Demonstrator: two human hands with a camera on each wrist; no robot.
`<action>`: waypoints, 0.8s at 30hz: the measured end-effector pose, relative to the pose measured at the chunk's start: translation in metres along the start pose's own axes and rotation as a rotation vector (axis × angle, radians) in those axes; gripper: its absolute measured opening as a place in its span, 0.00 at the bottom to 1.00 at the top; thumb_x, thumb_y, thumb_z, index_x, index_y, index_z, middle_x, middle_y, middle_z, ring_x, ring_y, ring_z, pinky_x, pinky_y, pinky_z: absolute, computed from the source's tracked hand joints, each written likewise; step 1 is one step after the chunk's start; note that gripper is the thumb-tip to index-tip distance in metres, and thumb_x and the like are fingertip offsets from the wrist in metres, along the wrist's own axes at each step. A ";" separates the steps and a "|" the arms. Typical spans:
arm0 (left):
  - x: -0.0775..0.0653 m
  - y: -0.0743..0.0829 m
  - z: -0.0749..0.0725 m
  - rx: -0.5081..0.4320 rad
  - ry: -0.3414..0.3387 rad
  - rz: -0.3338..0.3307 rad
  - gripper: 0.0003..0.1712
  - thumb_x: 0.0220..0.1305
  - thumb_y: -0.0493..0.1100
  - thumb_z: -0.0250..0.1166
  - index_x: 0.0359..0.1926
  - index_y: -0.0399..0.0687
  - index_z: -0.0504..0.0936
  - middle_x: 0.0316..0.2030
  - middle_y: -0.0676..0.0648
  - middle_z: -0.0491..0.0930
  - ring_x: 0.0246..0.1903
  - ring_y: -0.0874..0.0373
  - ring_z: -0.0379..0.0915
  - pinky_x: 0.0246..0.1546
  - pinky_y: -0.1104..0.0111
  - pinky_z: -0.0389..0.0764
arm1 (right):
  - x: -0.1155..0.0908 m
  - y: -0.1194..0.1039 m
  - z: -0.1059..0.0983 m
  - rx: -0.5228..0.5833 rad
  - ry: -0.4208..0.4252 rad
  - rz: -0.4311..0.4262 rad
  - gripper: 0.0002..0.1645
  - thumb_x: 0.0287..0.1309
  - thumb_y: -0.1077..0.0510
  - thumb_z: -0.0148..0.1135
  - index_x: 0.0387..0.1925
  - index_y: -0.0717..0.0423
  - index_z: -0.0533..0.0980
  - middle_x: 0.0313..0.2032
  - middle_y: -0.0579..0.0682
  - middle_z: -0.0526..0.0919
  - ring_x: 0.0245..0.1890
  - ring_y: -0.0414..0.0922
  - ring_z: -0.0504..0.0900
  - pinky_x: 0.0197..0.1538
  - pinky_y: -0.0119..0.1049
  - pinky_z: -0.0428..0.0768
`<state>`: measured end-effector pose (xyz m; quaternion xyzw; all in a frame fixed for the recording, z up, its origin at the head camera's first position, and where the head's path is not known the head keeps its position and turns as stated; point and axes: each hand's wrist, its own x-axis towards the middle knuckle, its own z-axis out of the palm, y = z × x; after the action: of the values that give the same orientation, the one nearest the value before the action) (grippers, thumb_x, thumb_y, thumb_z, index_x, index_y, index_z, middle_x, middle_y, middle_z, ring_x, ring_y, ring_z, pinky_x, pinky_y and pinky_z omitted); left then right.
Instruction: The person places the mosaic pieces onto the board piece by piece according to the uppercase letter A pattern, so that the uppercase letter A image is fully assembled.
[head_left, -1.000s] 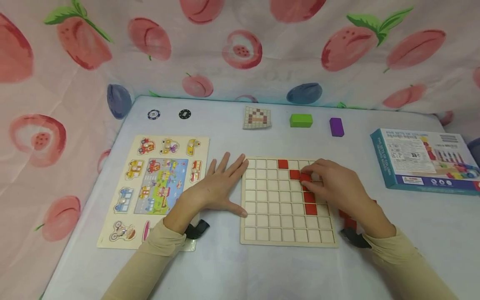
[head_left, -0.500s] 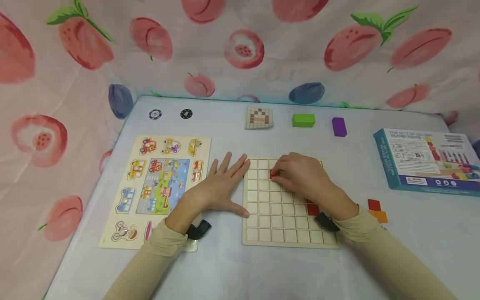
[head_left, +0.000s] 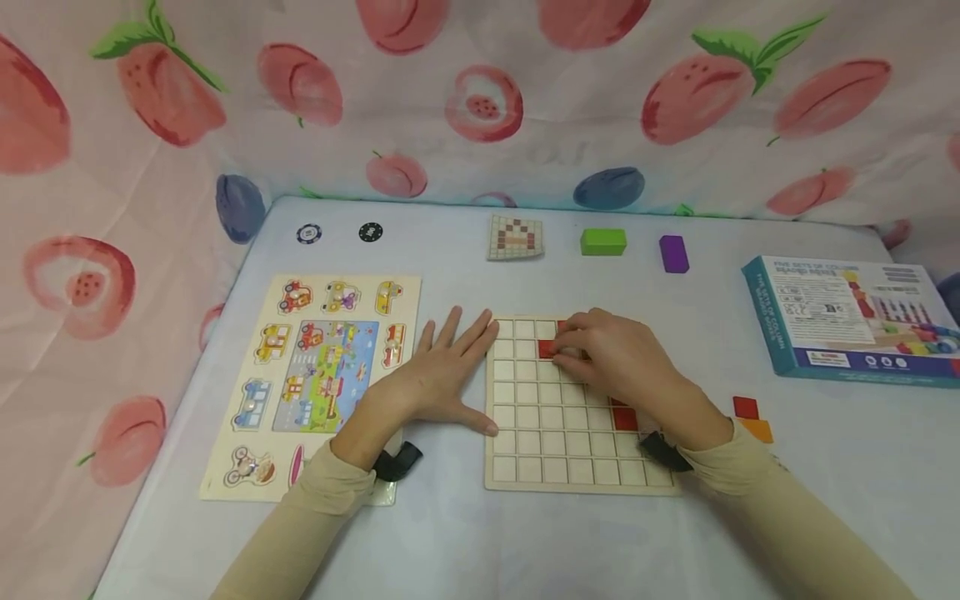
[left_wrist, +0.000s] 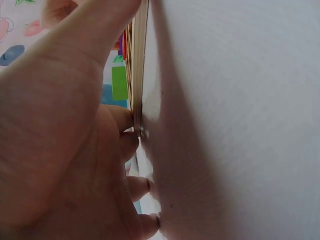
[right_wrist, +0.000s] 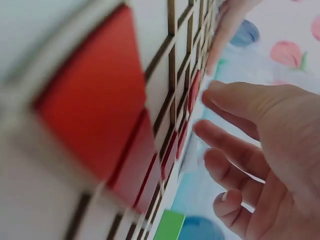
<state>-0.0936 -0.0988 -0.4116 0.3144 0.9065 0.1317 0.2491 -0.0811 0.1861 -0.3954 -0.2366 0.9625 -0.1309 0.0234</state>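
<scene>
A wooden grid board [head_left: 532, 487] lies flat with red square tiles in some cells. My left hand [head_left: 431, 375] rests beside it with fingers spread, its fingertips and thumb tip at the board's left edge; the left wrist view shows fingers [left_wrist: 137, 187] down on the cloth. Over the upper middle of the board is my right hand [head_left: 615, 354], just right of a red tile [head_left: 546, 349] in the second row. In the right wrist view its thumb and fingers [right_wrist: 225, 140] stand apart with nothing between them. This hand hides several cells; another red tile [head_left: 626, 419] shows below it.
Right of the board lie a loose red tile [head_left: 746, 407] and an orange tile [head_left: 756, 431]. Behind are a pattern card [head_left: 515, 238], green block [head_left: 603, 242], purple block [head_left: 673, 254] and two chips [head_left: 371, 232]. A vehicle puzzle [head_left: 258, 450] and a box [head_left: 783, 362] flank the board.
My right hand has moved left across the board with a red tile, which now lies in the second row. Its fingers have let go and shifted slightly right. The left hand has stayed put.
</scene>
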 end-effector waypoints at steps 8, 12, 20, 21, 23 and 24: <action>0.000 0.001 0.000 -0.017 0.002 0.007 0.82 0.50 0.78 0.77 0.88 0.51 0.36 0.88 0.51 0.26 0.86 0.38 0.15 0.83 0.34 0.30 | -0.065 0.036 -0.019 0.029 0.065 0.247 0.17 0.67 0.49 0.74 0.54 0.45 0.89 0.56 0.55 0.88 0.57 0.57 0.85 0.51 0.59 0.88; -0.001 0.000 -0.002 -0.020 -0.003 0.003 0.82 0.50 0.77 0.76 0.88 0.51 0.36 0.88 0.51 0.25 0.86 0.38 0.14 0.83 0.34 0.29 | -0.098 0.058 -0.025 0.017 0.048 0.370 0.20 0.66 0.47 0.74 0.56 0.47 0.87 0.55 0.60 0.87 0.51 0.59 0.85 0.46 0.60 0.88; -0.002 -0.001 -0.003 -0.034 -0.002 0.002 0.81 0.51 0.77 0.76 0.88 0.52 0.35 0.88 0.51 0.25 0.86 0.39 0.14 0.83 0.34 0.29 | -0.136 0.083 -0.026 -0.067 0.003 0.604 0.25 0.60 0.44 0.77 0.52 0.56 0.86 0.41 0.63 0.88 0.36 0.55 0.80 0.33 0.50 0.81; -0.002 -0.001 -0.002 -0.038 -0.003 0.002 0.81 0.51 0.77 0.76 0.88 0.52 0.35 0.88 0.51 0.25 0.86 0.39 0.13 0.83 0.34 0.28 | -0.139 0.086 -0.026 -0.077 -0.018 0.636 0.26 0.60 0.43 0.77 0.51 0.57 0.86 0.40 0.63 0.88 0.35 0.55 0.80 0.33 0.51 0.80; -0.001 -0.002 0.000 -0.042 -0.003 0.002 0.81 0.51 0.77 0.76 0.88 0.52 0.35 0.88 0.51 0.26 0.86 0.39 0.13 0.83 0.34 0.28 | -0.144 0.093 -0.026 -0.096 -0.068 0.692 0.28 0.59 0.41 0.77 0.49 0.59 0.85 0.39 0.65 0.87 0.34 0.56 0.79 0.33 0.53 0.80; -0.001 -0.002 0.000 -0.043 -0.003 0.003 0.81 0.51 0.77 0.76 0.88 0.52 0.35 0.88 0.51 0.26 0.86 0.39 0.13 0.83 0.34 0.28 | -0.146 0.095 -0.026 -0.102 -0.092 0.717 0.30 0.58 0.40 0.77 0.48 0.61 0.84 0.39 0.66 0.87 0.33 0.56 0.79 0.33 0.53 0.80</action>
<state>-0.0939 -0.1006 -0.4123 0.3104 0.9026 0.1510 0.2571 0.0030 0.3409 -0.3973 0.1092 0.9875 -0.0554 0.0993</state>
